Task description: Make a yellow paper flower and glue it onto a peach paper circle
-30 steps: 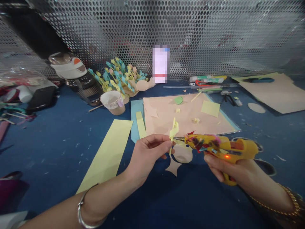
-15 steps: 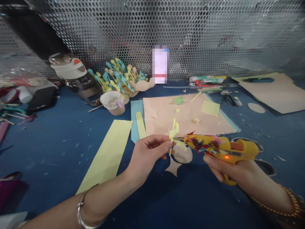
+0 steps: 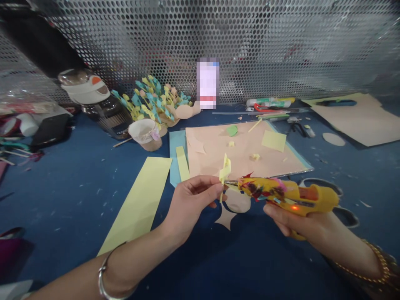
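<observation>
Between the thumb and fingers of my left hand (image 3: 196, 200) a small yellow paper flower (image 3: 225, 168) on a thin stem is pinched upright. My right hand (image 3: 300, 223) is wrapped around the handle of a yellow glue gun (image 3: 281, 193) with an orange light lit on its side. The metal nozzle points left and meets the paper flower just above my left fingertips. Below the nozzle lie a round beige paper piece (image 3: 238, 201) and a beige star-shaped scrap (image 3: 225, 218). Scissors (image 3: 346, 216) lie partly hidden behind the glue gun and my right hand.
Beige paper sheets (image 3: 212, 160) lie ahead, with small yellow pieces on top. A long yellow strip (image 3: 134, 204) is at left. Behind stand a paper cup (image 3: 146, 135), a blue and yellow paper bouquet (image 3: 156, 102), a bottle (image 3: 100, 106) and a phone (image 3: 208, 83) against perforated metal.
The whole view has shifted slightly, so everything sits a little further left. Both hands keep their grips, and the nozzle stays at the yellow paper flower.
</observation>
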The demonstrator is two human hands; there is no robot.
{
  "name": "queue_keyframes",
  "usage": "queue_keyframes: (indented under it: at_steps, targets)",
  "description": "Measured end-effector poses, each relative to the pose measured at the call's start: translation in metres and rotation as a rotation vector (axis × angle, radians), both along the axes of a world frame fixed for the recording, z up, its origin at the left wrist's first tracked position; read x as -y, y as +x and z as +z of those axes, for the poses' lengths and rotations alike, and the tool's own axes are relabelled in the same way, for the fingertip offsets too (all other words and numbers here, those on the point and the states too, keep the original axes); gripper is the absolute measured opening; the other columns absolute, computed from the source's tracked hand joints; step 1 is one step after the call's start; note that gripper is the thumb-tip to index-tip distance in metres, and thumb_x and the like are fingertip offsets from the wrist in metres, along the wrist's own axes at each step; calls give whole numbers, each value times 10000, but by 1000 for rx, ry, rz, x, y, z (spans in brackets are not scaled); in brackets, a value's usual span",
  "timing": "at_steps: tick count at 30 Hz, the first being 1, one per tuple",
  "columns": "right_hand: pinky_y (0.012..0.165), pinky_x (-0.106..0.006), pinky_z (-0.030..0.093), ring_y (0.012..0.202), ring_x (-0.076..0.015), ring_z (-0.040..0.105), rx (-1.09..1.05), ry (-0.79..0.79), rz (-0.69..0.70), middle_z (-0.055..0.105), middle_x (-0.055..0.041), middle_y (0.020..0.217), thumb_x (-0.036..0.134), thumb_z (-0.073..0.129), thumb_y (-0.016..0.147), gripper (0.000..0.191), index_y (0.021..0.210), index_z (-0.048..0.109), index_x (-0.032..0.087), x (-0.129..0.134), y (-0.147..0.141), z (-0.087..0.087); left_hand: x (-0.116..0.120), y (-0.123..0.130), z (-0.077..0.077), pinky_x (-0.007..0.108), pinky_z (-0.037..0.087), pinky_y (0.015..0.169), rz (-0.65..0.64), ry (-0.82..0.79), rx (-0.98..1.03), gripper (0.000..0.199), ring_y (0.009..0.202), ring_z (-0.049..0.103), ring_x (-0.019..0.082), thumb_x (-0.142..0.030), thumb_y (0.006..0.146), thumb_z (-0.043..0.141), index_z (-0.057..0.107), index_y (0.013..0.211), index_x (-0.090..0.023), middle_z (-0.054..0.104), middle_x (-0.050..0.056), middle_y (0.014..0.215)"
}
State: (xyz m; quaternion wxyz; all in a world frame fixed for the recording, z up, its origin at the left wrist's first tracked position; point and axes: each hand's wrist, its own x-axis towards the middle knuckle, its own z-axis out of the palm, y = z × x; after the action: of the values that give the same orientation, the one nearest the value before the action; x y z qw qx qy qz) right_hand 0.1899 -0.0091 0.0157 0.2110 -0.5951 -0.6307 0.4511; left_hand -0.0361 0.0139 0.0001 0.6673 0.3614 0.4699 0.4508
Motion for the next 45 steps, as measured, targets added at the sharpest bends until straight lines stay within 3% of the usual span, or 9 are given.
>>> queue_keyframes:
  at_steps: [4,13,24,28,37,45]
  targets:
    - [374,-184,421,381,-94,467,14,54,-28,460,51,413,485,581,803,298,928,689,236,-1,-2,2,0,0,1,112,414,484,-9,-2,-8,45,525,538,32,-261,736,729,714,746,-220,683,-28,647]
    - [339,-164,391,348,-85,431,32,96,11,430,67,394,420,589,812,305,1039,673,235,-1,-5,6,1,0,2,113,409,488,-3,12,10,29,538,543,31,-248,741,723,709,724,-230,681,-41,638]
    - [355,-180,397,360,-88,439,45,61,-21,437,49,394,501,576,804,294,800,682,227,0,-1,5,1,0,2,134,418,501,-20,10,4,38,559,561,45,-250,752,717,701,728,-226,675,-31,648]
    - [377,-190,393,374,-86,452,27,81,6,457,33,401,505,575,809,366,596,605,209,0,-1,6,1,0,2,143,426,510,-17,11,9,38,604,597,60,-251,757,712,692,739,-224,685,-24,697]
    - [358,-206,388,376,-103,464,20,36,-40,466,39,404,529,577,791,320,817,681,228,1,0,3,1,-1,3,143,430,520,-41,12,0,55,623,615,64,-261,764,708,684,749,-213,688,-24,691]
    - [379,-218,385,392,-103,459,12,5,-21,470,31,413,555,559,797,358,750,675,221,0,2,0,2,-1,3,152,426,519,-37,9,-1,49,615,606,65,-256,764,705,685,747,-214,680,-18,692]
